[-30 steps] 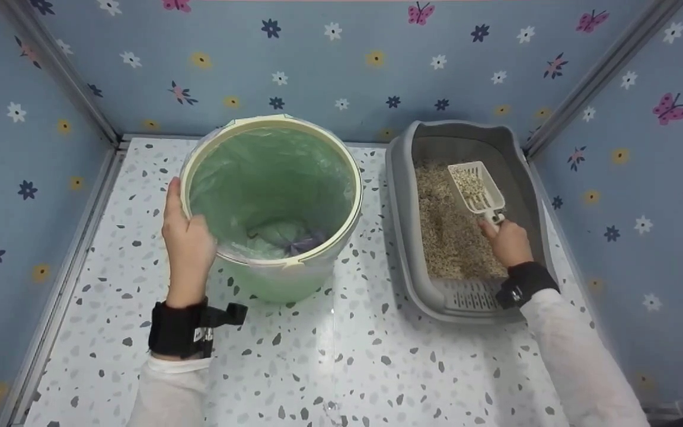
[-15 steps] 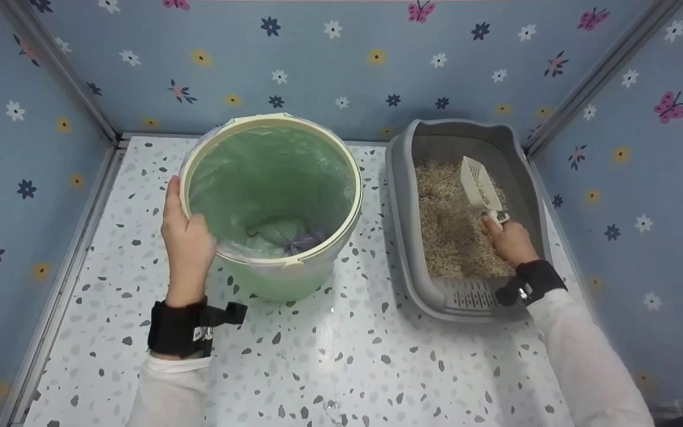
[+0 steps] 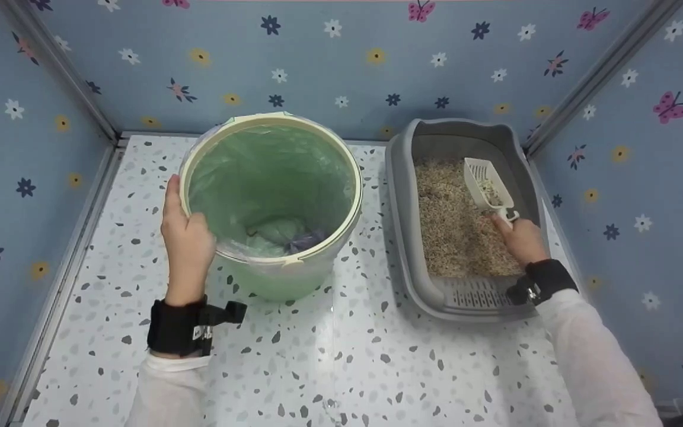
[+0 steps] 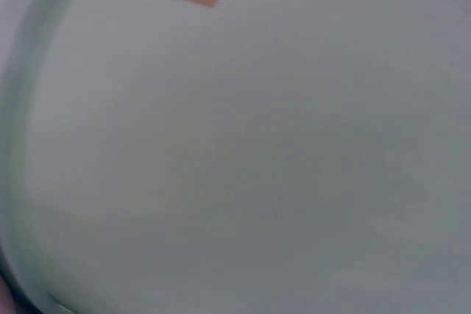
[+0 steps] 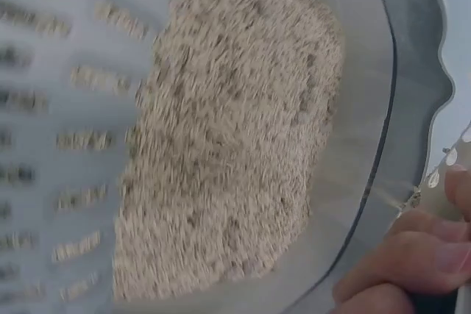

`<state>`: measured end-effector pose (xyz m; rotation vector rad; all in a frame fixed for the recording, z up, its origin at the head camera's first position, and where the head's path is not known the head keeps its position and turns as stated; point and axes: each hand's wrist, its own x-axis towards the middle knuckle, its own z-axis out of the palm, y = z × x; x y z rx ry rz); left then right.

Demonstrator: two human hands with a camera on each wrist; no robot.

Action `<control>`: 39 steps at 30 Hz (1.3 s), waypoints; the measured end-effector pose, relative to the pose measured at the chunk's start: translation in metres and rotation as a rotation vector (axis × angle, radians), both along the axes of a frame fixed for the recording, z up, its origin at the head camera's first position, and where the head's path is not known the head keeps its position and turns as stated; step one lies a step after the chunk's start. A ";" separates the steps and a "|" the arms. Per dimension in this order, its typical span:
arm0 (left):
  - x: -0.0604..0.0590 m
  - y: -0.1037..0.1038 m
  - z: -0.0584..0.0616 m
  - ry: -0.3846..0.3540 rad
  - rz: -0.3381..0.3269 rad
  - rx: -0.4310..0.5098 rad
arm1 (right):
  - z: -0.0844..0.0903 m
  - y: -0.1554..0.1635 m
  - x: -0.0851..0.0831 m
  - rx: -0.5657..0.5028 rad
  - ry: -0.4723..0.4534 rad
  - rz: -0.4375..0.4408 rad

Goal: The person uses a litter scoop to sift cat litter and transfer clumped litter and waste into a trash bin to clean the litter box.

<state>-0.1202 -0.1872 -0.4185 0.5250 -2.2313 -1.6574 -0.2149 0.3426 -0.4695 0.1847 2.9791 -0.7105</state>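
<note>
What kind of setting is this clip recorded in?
Probably a staged home-chore booth for pet care: a grey litter box filled with cat litter, a bin with a green liner, and flower-and-butterfly wallpaper panels enclosing a speckled floor.

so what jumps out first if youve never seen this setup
The big cream bin with its green liner, left of centre, the left hand gripping its rim. To its right sits a grey litter tray of tan litter, where the right hand holds a white slotted scoop over the grains.
</note>
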 end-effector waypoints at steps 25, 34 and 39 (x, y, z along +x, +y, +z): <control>0.000 0.000 -0.001 -0.015 0.001 0.014 | -0.021 0.008 0.009 0.530 0.498 0.082; 0.000 0.000 0.000 -0.010 0.001 0.023 | -0.007 0.010 0.008 0.407 0.249 0.069; 0.000 0.001 0.000 -0.003 0.005 0.019 | 0.014 0.011 0.003 0.251 -0.010 0.081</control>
